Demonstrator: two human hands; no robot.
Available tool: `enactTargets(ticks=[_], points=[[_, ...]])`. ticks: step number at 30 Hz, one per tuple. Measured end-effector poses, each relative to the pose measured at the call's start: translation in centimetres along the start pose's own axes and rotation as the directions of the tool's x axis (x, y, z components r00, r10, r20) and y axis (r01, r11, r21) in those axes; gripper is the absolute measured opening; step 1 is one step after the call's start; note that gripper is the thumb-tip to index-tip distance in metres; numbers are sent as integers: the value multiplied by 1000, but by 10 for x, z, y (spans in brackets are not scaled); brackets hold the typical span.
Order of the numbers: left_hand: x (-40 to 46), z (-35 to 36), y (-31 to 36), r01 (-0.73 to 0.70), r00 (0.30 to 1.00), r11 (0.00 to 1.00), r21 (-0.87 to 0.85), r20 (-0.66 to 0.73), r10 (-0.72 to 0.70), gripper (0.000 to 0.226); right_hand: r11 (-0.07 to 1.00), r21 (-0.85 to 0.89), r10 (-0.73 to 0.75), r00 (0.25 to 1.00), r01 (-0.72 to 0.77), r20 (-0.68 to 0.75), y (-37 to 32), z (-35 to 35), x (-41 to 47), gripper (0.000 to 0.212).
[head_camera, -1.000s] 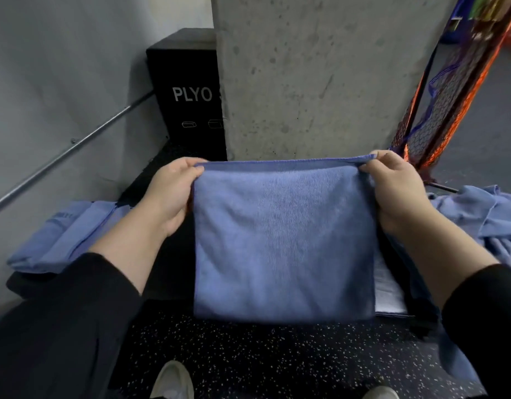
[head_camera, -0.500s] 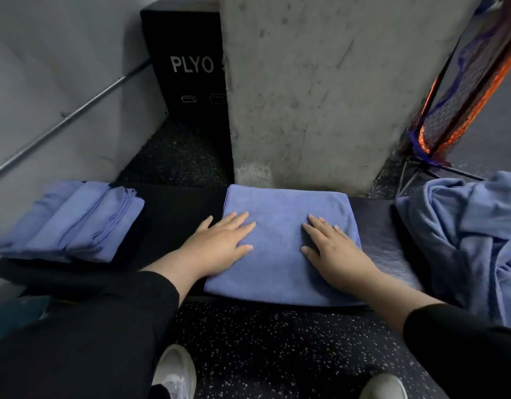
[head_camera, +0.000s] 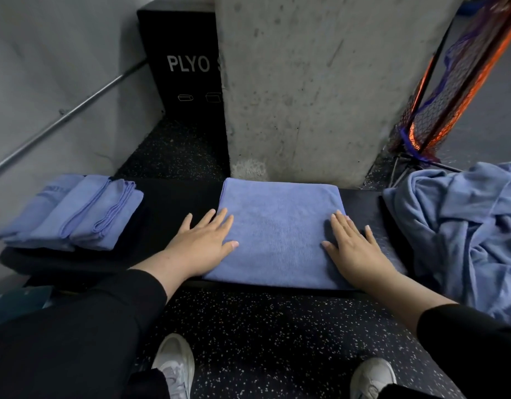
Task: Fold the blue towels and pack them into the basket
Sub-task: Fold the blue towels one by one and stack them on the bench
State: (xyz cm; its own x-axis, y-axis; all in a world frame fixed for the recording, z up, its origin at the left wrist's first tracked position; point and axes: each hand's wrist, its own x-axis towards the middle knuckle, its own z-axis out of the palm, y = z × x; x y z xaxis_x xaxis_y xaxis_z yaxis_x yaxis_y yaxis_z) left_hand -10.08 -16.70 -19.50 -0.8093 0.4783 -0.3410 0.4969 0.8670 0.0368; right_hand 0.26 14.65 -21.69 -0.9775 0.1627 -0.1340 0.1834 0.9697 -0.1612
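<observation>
Head: towel (head_camera: 278, 231) under both hands (head_camera: 204, 243)

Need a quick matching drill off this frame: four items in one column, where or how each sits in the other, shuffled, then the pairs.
Things:
1. folded towel
2. towel stack
3. unfolded towel heap
4. black box marked PLYO

Places or states:
A. crumpled at the right end of the bench
B. stands behind the concrete pillar, by the wall
C. flat mid-bench, left hand and right hand pressing its sides
D. neatly piled at the left end of the bench

Pairs: 1-C, 2-D, 3-A, 4-B
</observation>
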Motion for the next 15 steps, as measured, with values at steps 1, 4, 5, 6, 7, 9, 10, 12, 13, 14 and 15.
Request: enactTargets(ticks=[1, 4, 5, 6, 7, 9, 10, 12, 13, 14, 15], points=[[-2, 0, 0, 10, 1000, 1000, 9, -15, -10, 69, 1000, 3, 7, 999, -7, -40, 2, -2, -3, 68], [-9, 2, 3, -32, 996, 999, 33, -78, 34, 65, 1000, -8, -30, 962, 29, -270, 8, -13, -11, 51], [-11, 3, 5, -69, 994, 997, 31, -79, 72, 63, 999, -11, -33, 944, 31, -329, 11, -15, -13, 44], [-13, 5, 5, -97, 993, 995, 20, -60, 98, 63, 1000, -17, -17, 941, 12, -338, 13, -16, -16, 38], [-15, 6, 5, -109, 994, 994, 4, -32, 109, 63, 999, -36, 3, 951, -15, -308, 15, -16, -18, 34], [-18, 8, 3, -106, 994, 994, -12, 10, 106, 64, 996, -65, 48, 974, -64, -221, 19, -13, -18, 27], [-19, 8, 2, -105, 994, 994, -11, 19, 105, 65, 996, -38, 66, 979, -75, -195, 20, -13, -18, 25], [-19, 7, 1, -106, 994, 994, -11, 20, 106, 66, 992, 81, 103, 983, -92, -152, 21, -17, -16, 28], [-19, 7, 1, -106, 994, 994, -18, 17, 106, 66, 989, 108, 114, 985, -100, -128, 21, -19, -15, 29], [-19, 7, 2, -105, 994, 994, -22, 11, 105, 66, 992, 79, 110, 986, -101, -122, 21, -22, -15, 29], [-20, 8, 2, -110, 994, 994, -20, -5, 110, 65, 996, 10, 89, 985, -89, -149, 19, -24, -15, 28]])
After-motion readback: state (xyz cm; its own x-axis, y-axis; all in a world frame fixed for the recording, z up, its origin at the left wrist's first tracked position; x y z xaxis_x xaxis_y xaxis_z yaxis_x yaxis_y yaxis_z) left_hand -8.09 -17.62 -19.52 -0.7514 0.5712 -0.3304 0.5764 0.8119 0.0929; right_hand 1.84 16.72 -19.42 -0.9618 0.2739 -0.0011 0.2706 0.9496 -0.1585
